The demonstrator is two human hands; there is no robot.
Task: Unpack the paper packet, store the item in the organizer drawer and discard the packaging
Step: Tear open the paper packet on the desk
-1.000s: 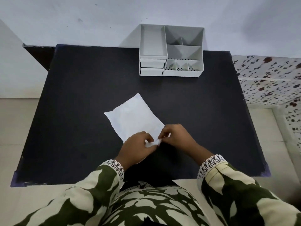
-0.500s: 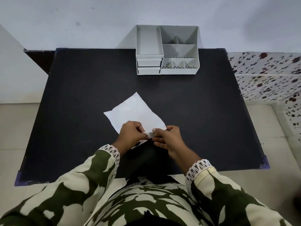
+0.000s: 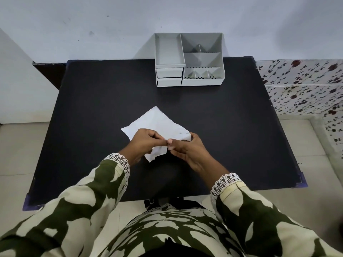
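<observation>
I hold the crumpled white paper packet (image 3: 157,125) low over the near middle of the black table (image 3: 92,101). My left hand (image 3: 143,143) and right hand (image 3: 187,151) each pinch its near edge, fingertips almost touching. I should tear slowly, close to the pinch, so the contents, unseen, stay inside. The grey plastic organizer (image 3: 189,60) with two shut drawers stands well apart against the pale wall (image 3: 92,25).

Reached forward over the table, both arms bent inward. Left hand (image 3: 144,143) and right hand (image 3: 187,149) met fingertip to fingertip, pinched closed.
</observation>
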